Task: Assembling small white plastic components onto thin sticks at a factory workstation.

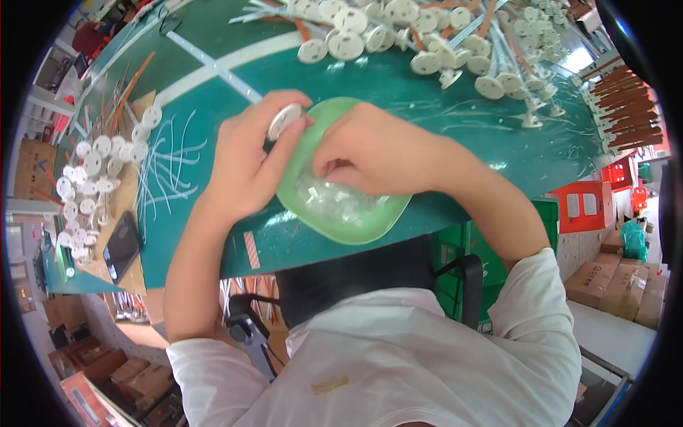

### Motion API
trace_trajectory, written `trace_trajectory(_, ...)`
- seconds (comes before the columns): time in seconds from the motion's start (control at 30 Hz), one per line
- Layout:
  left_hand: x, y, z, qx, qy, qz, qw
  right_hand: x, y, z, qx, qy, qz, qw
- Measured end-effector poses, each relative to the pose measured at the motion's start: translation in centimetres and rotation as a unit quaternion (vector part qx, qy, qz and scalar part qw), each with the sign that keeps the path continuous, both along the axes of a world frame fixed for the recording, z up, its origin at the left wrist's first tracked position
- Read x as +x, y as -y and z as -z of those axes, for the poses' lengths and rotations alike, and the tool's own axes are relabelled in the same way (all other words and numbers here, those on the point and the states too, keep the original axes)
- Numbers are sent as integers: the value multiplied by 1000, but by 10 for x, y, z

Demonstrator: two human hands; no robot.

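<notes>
My left hand (245,156) is closed on a white round disc (285,122) with holes in it. A long pale strip (210,64) dotted with small marks runs from that hand toward the far left and seems joined to the disc. Over a light green bowl (359,233), my right hand (377,149) reaches in with its fingers curled and pinched together. Small clear plastic pieces (341,203) lie in the bowl below the fingers. Whatever the right fingertips hold, if anything, is hidden.
White discs on strips pile up at the far side (427,43) and at the left (92,164). Thin white strands (171,167) and a dark phone (122,245) lie left. A small checked strip (252,250) is near the table's edge. A red crate (583,206) stands right.
</notes>
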State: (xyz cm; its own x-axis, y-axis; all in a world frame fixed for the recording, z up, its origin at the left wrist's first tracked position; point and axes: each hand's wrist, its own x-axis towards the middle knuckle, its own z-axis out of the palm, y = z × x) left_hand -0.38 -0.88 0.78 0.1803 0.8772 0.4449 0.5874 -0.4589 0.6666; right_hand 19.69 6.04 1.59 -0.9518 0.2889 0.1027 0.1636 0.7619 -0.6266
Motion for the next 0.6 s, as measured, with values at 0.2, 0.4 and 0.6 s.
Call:
trace_trajectory(0.2,1,4,1,-21,21,-13,999,0,-5,4,7,-37,8,999)
trace_trajectory(0.4,1,6,-1,-2,104,-29,994,4,-8,-15,-133,-124,81,980)
trace_trajectory(0.6,2,7,-3,9,187,-32,982,2,-16,-15,-384,-250,99,884)
